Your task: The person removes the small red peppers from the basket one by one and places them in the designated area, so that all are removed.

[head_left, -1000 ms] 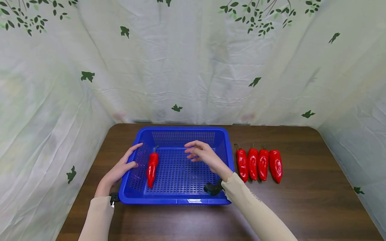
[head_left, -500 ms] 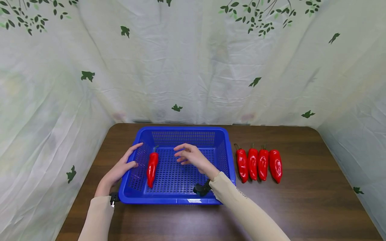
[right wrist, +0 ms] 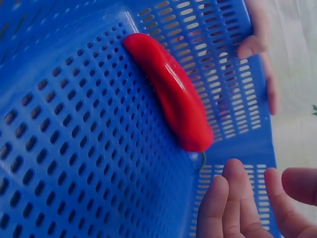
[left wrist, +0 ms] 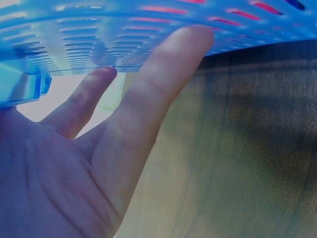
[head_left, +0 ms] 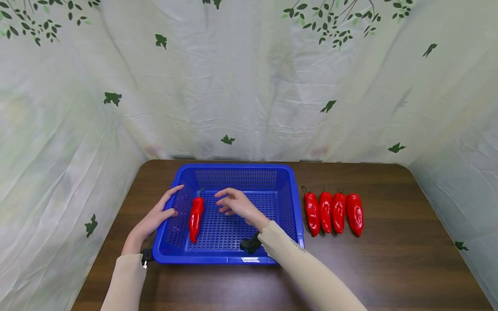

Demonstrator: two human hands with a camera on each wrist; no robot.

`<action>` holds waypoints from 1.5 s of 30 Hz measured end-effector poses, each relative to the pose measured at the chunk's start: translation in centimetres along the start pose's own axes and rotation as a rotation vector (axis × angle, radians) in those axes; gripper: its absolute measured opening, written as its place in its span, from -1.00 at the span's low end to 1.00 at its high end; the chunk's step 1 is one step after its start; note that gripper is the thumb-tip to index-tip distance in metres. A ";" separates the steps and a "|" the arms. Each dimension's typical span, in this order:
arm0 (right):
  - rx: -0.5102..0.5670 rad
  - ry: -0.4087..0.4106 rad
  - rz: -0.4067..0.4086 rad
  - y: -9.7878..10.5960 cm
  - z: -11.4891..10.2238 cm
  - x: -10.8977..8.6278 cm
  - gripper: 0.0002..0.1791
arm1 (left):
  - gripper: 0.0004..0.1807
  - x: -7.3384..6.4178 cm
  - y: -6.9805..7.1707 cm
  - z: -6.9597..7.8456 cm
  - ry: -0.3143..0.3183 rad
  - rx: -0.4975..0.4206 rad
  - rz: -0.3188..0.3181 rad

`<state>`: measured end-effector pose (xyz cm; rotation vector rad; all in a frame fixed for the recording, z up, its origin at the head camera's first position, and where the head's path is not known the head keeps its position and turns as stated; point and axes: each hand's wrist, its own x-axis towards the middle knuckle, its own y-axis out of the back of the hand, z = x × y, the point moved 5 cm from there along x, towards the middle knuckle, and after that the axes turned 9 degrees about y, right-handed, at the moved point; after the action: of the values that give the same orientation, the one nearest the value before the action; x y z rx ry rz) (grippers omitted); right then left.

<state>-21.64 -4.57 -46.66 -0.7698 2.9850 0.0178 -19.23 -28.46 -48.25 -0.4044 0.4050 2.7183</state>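
A blue plastic basket (head_left: 229,260) with slotted walls stands on the brown table. My left hand (head_left: 151,222) holds its left rim, thumb hooked over it, and a finger runs along the rim's outer side in the right wrist view. Inside, near the left wall, lies one glossy red pepper (head_left: 196,219), its green stem toward the far side. Over the basket floor, just right of this pepper, hovers my right hand (head_left: 240,206), fingers loosely bent with nothing between them. The right wrist view shows those fingers (right wrist: 235,198) apart from the pepper (right wrist: 173,96).
Several more red peppers (head_left: 326,212) lie side by side on the table (head_left: 404,242), right of the basket. A pale curtain (head_left: 249,86) with leaf prints surrounds the table's back and sides. A black wrist camera (head_left: 250,244) hangs below my right wrist.
My right hand has moved left across the basket, toward the pepper inside. The left hand, the basket and the peppers stay where they were.
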 end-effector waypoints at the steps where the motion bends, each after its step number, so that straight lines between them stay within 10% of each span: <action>1: 0.003 -0.010 -0.010 -0.3 0.1 0.1 -0.68 | -0.26 0.0 0.0 0.0 -0.001 -0.002 -0.001; 45: -0.084 -0.159 -0.248 -5.2 2.9 2.7 -0.40 | -0.27 -0.1 0.0 0.0 0.016 0.012 0.015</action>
<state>-21.29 -10.33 -49.69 -1.0882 2.7355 0.1847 -19.13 -28.50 -48.18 -0.4218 0.4294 2.7274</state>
